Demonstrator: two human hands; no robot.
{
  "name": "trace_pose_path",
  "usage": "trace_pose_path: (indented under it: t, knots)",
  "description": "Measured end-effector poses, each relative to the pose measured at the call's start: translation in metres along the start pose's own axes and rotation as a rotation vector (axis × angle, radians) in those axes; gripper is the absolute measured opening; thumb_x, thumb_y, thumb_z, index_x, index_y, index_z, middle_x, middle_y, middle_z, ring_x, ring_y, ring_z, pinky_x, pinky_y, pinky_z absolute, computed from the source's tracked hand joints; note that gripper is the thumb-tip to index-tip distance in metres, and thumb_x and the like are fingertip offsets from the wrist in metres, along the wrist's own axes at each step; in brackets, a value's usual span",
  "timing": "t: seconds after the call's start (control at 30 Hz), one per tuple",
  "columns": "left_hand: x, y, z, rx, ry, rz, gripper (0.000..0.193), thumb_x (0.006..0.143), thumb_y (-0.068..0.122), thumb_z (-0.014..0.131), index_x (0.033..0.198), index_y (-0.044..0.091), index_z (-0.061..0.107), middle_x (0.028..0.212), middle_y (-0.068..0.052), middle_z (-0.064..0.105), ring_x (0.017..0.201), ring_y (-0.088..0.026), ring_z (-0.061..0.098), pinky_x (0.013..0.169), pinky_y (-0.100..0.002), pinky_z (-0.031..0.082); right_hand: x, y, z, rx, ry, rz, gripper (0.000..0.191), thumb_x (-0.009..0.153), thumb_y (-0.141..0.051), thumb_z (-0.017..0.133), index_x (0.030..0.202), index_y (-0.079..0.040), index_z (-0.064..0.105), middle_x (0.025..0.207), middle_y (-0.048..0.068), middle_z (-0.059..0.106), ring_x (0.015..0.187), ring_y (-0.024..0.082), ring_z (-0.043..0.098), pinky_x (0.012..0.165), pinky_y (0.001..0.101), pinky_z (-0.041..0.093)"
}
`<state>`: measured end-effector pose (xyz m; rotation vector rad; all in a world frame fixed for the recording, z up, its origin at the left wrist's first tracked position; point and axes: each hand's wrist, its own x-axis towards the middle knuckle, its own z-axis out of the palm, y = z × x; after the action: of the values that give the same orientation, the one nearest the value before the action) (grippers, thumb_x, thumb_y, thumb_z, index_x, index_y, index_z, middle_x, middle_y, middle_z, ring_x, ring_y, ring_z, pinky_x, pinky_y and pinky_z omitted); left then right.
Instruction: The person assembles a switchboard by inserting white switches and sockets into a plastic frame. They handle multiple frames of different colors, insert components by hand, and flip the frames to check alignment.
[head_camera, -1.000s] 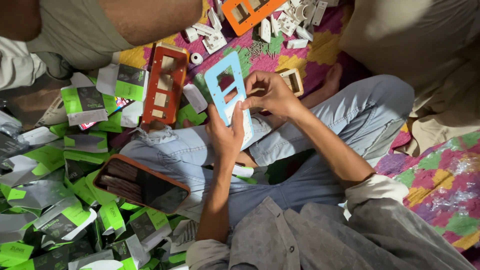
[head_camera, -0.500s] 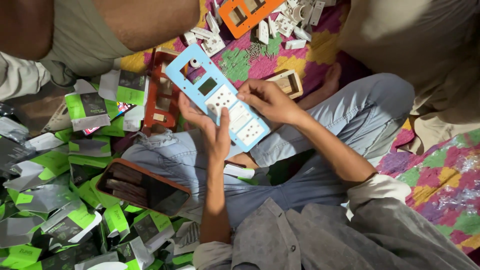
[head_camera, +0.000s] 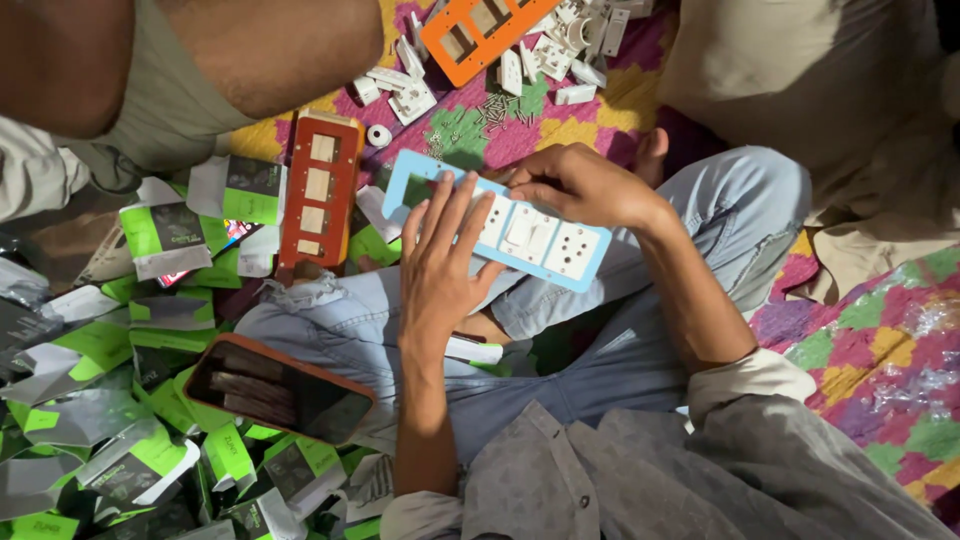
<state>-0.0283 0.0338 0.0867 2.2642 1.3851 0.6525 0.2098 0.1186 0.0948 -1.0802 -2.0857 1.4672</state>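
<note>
I hold a light blue switch-board plate (head_camera: 545, 245) with white switch and socket modules fitted in it, above my lap. My left hand (head_camera: 445, 260) lies flat over its left half, fingers spread and pointing away from me. My right hand (head_camera: 575, 185) grips the plate's far edge near the middle, fingers curled onto it. The plate lies nearly flat, tilted down to the right, with its face up.
A red-brown plate (head_camera: 318, 195) lies left of it and an orange plate (head_camera: 480, 30) at the top. Loose white modules (head_camera: 560, 50) and small screws (head_camera: 495, 110) lie on the patterned mat. Green and white packets (head_camera: 130, 360) pile at left. A dark phone (head_camera: 280, 390) rests on my thigh. Another person's arm (head_camera: 200, 50) is at top left.
The blue plate has turned from upright, showing its open back, to face up and nearly flat. My left hand moved on top of it; my right hand shifted to its far edge.
</note>
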Motion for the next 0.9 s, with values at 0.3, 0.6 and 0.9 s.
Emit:
trace_pose_path:
  t: [0.3, 0.6, 0.9]
  knots:
    - [0.0, 0.014, 0.021, -0.097, -0.044, 0.236, 0.081, 0.078, 0.05, 0.084, 0.141, 0.008, 0.055, 0.15, -0.02, 0.048, 0.139, -0.039, 0.044, 0.116, -0.058, 0.036, -0.016, 0.013, -0.038, -0.113, -0.395, 0.153, 0.026, 0.093, -0.024, 0.071, 0.111, -0.005, 0.076, 0.085, 0.007, 0.08, 0.067, 0.014, 0.07, 0.061, 0.0323, 0.053]
    - [-0.028, -0.002, 0.039, -0.376, 0.163, -0.045, 0.08, 0.095, 0.059, 0.072, 0.143, 0.003, 0.042, 0.144, -0.017, 0.048, 0.133, -0.035, 0.05, 0.115, -0.051, 0.04, 0.007, 0.091, -0.029, 0.101, 0.272, 0.116, 0.02, 0.102, -0.013, 0.061, 0.112, -0.005, 0.077, 0.1, 0.009, 0.077, 0.092, 0.015, 0.073, 0.082, 0.0301, 0.057]
    - [-0.031, -0.023, 0.046, -1.592, 0.446, -0.486, 0.106, 0.094, 0.086, 0.03, 0.15, -0.004, 0.041, 0.132, -0.014, 0.057, 0.118, -0.026, 0.058, 0.107, -0.043, 0.047, 0.046, 0.136, 0.041, -0.59, 0.408, 0.17, 0.025, 0.087, -0.016, 0.076, 0.111, -0.009, 0.079, 0.097, 0.016, 0.07, 0.089, 0.037, 0.067, 0.075, 0.0459, 0.054]
